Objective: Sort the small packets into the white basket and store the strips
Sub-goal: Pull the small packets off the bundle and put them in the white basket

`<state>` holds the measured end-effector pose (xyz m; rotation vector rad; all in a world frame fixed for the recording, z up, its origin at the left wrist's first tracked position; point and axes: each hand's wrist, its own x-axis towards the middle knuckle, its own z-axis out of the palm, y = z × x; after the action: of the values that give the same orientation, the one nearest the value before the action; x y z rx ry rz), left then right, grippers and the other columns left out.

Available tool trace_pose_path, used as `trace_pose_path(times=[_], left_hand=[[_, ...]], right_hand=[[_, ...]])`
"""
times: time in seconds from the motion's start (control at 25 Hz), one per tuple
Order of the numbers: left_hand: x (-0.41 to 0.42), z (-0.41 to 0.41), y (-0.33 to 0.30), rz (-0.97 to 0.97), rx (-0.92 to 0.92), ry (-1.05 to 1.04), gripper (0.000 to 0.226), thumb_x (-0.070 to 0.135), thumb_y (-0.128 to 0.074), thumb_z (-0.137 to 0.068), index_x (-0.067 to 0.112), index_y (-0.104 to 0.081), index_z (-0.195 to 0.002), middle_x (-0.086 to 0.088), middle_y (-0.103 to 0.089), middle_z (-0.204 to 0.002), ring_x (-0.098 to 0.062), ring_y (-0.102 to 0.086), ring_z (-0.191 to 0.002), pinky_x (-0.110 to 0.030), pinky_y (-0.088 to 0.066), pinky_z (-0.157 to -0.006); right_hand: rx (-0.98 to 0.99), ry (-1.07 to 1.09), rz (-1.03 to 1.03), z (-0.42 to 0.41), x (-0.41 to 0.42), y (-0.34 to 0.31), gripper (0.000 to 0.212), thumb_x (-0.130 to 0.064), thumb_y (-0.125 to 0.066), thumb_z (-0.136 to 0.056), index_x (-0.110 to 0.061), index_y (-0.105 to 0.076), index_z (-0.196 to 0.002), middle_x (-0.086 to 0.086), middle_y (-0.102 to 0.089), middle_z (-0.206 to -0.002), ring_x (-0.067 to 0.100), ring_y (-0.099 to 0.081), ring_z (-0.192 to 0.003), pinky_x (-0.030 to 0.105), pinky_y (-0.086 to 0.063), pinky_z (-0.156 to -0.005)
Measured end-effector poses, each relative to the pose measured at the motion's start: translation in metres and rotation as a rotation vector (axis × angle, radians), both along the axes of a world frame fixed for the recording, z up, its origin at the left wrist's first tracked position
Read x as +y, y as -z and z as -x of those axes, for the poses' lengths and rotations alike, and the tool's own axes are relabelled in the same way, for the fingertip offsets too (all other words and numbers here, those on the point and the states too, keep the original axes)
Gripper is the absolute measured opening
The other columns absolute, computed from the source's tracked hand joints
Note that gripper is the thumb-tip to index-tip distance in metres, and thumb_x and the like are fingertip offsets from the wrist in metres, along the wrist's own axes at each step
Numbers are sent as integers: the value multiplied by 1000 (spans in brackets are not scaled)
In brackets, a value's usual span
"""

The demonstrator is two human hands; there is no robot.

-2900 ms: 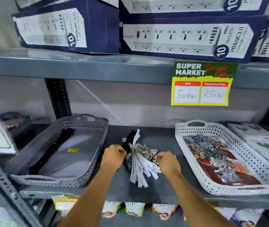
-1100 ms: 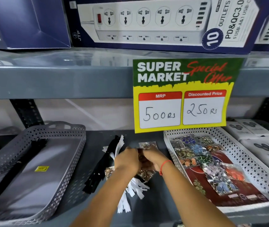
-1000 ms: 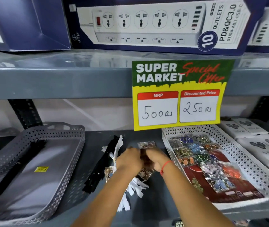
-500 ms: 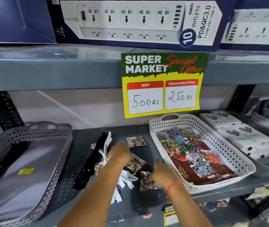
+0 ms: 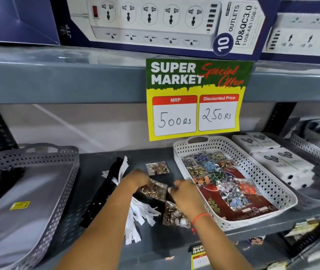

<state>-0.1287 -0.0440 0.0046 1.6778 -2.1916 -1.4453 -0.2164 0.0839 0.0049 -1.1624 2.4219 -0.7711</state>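
My left hand [image 5: 138,179] presses its fingers on a small clear packet [image 5: 154,190] of gold pieces lying on the shelf. My right hand [image 5: 184,194] is curled just right of that packet, fingertips at its edge; whether it grips is unclear. A second packet [image 5: 174,215] lies under my right wrist, and a third packet [image 5: 157,168] sits further back. The white basket [image 5: 284,193] to the right holds several colourful packets [image 5: 209,170]. A bundle of white strips [image 5: 138,216] and black strips [image 5: 100,193] lies under my left forearm.
A grey basket [image 5: 65,184] stands at the left with a yellow sticker inside. White boxes [image 5: 284,164] sit right of the white basket, with another grey basket [image 5: 311,151] beyond. A price sign [image 5: 194,98] hangs from the upper shelf edge.
My right hand has left the lower packet on the shelf and moved up and left toward the packet under my left hand. The camera has come closer.
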Motion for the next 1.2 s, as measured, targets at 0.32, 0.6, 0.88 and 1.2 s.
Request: trace_pose_path(times=[0.32, 0.6, 0.88, 1.2], left_hand=[[0, -43, -7, -120, 236, -240, 31, 8, -62, -85, 5, -49, -57, -6, -52, -48, -5, -33, -22, -8, -21, -27], [-2, -102, 2, 168, -88, -247, 11, 5, -62, -74, -1, -64, -82, -15, -64, -77, -33, -69, -85, -30, -49, -66], [16, -119, 22, 153, -187, -245, 32, 13, -65, -72, -3, -67, -100, -19, -73, -99, -31, -70, -92, -35, -57, -77], [23, -122, 29, 508, -277, -331, 30, 23, -50, -87, 12, -55, -114, -13, -51, -123, -37, -61, -105, -42, -50, -84]], right_hand=[[-819, 142, 121, 13, -57, 8, 42, 6, -55, -86, 1, -48, -127, 8, -64, -95, 18, -55, -87, 32, -51, -74], [232, -3, -407, 16, -71, 12, 45, -16, -53, -91, -6, -44, -134, 17, -49, -139, 33, -50, -127, 38, -47, -97], [180, -295, -154, -48, -77, 11, 38, -33, -52, -90, 0, -64, -104, 22, -65, -116, 34, -62, -109, 34, -50, -85], [135, -310, -144, -82, -86, 32, 36, -30, -55, -86, -3, -60, -110, 19, -65, -118, 35, -63, -109, 36, -51, -85]])
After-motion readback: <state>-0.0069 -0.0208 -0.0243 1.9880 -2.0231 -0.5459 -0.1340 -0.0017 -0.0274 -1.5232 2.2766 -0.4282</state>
